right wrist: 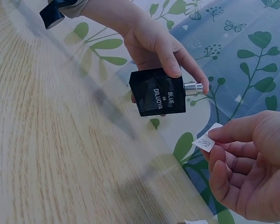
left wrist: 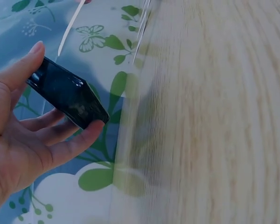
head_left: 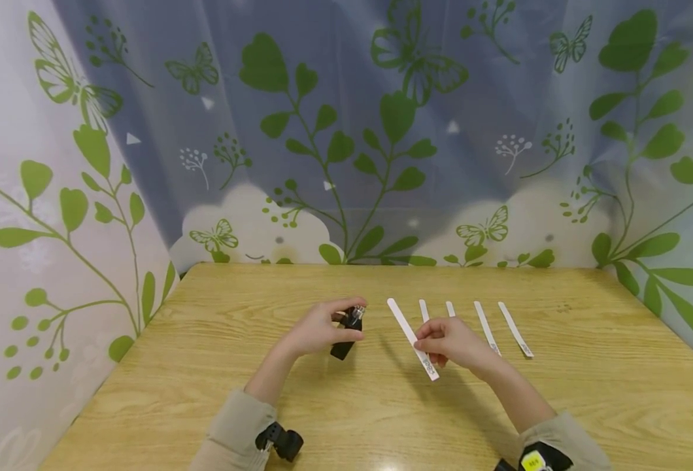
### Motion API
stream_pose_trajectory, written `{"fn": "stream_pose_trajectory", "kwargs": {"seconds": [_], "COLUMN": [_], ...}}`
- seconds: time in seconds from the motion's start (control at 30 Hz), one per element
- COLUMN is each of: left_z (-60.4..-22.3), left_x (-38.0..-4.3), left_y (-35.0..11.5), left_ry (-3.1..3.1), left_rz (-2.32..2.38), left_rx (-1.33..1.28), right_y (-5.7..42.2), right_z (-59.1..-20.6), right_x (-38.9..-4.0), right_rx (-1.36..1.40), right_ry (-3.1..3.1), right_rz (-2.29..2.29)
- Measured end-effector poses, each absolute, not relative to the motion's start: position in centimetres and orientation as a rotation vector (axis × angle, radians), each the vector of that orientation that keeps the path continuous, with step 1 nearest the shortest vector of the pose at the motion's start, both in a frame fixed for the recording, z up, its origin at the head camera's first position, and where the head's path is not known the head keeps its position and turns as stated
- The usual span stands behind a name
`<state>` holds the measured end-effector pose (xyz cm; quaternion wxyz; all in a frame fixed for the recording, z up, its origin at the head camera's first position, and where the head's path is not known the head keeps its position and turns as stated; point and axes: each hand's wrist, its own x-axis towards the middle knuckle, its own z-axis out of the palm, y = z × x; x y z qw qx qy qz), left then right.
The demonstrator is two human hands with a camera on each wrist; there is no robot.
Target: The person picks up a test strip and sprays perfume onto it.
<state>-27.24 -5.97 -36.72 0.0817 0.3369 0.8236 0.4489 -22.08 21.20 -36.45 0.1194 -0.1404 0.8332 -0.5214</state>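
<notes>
My left hand (head_left: pixel 318 329) grips a black perfume bottle (right wrist: pixel 157 92) with white lettering and a silver spray nozzle (right wrist: pixel 193 88). The index finger rests on the nozzle's top and the thumb lies along the bottle's side. In the left wrist view the bottle (left wrist: pixel 67 93) is tilted between thumb and fingers. My right hand (head_left: pixel 454 341) pinches a white paper strip (head_left: pixel 404 322) near its printed lower end, held above the table to the right of the bottle. The right wrist view shows the strip's printed end (right wrist: pixel 206 141) between thumb and fingers, with the nozzle pointing toward that side.
Several more white strips lie in a row on the wooden table (head_left: pixel 205 405), among them one at the far right (head_left: pixel 514 328); my right hand partly covers some. A curtain (head_left: pixel 346 131) with leaves and butterflies hangs behind the table and along its left side.
</notes>
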Motion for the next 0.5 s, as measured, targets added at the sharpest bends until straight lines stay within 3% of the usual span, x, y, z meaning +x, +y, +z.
{"fn": "stream_pose_trajectory", "kwargs": {"seconds": [0.5], "left_z": [-35.83], "left_x": [-26.83], "left_y": [-5.16], "left_ry": [2.533], "left_rz": [1.279], "left_rx": [0.964], "right_y": [21.42], "right_z": [-36.75], "right_x": [-22.05], "right_rx": [-0.393], "right_ry": [2.418], "right_rz": [-1.537]}}
